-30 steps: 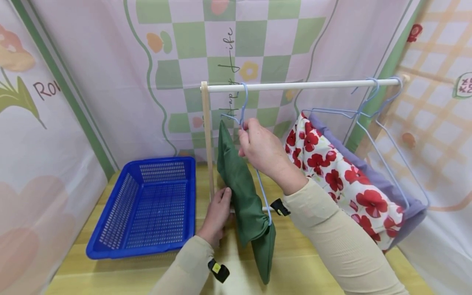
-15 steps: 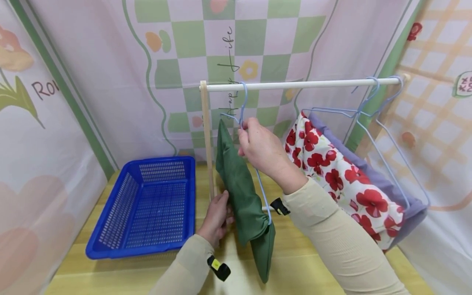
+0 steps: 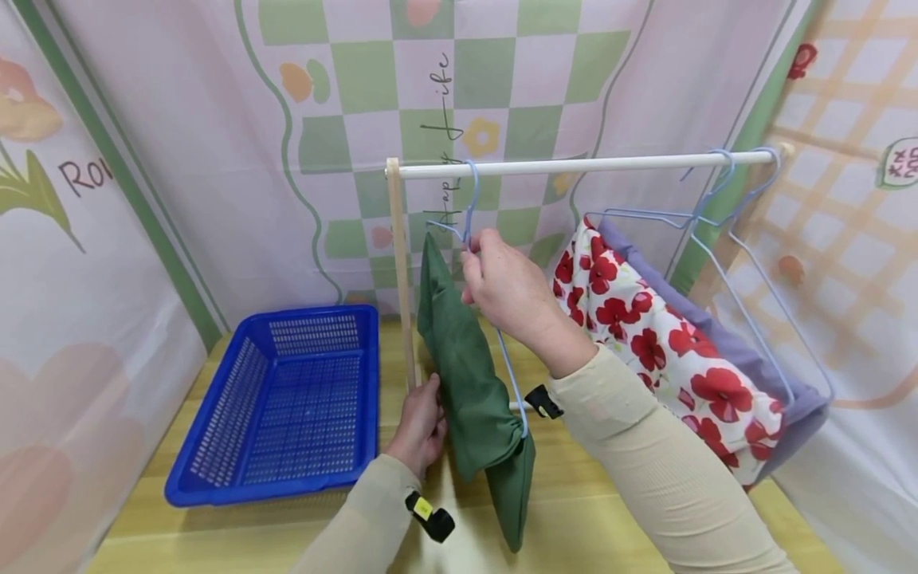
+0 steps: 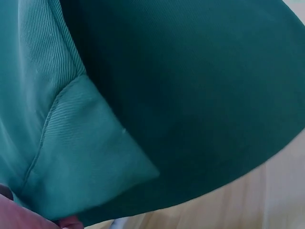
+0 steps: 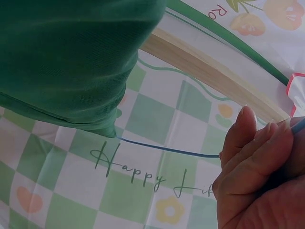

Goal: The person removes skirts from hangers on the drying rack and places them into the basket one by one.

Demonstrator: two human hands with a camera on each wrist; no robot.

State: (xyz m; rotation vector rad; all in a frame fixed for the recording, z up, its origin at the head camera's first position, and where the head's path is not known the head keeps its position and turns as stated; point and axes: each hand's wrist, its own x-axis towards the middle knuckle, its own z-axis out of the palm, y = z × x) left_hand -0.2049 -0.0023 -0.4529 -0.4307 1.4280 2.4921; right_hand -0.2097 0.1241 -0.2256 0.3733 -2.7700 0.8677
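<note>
In the head view a dark green cloth [image 3: 466,375] with stitched seams hangs folded over a light blue wire hanger [image 3: 473,187], hooked on the left end of the white rail [image 3: 581,166]. My right hand [image 3: 509,291] grips the hanger's neck just under its hook; the right wrist view shows the curled fingers [image 5: 257,157] on the blue wire. Lower down, my left hand [image 3: 419,426] holds the cloth's left side near its lower edge. Up close, the left wrist view shows a hemmed corner of the cloth [image 4: 86,143], with the fingers only partly visible at bottom left.
A blue plastic basket [image 3: 308,391] stands on the wooden table [image 3: 574,518], left of the rack's wooden post [image 3: 402,271]. Further right hang a red-flowered white cloth [image 3: 645,347] and a purple cloth [image 3: 803,422] on two blue hangers. Printed curtains surround the table.
My left hand's thumb has slid off the front face of the green cloth toward its left edge. The right hand keeps its grip on the hanger, nearly unmoved.
</note>
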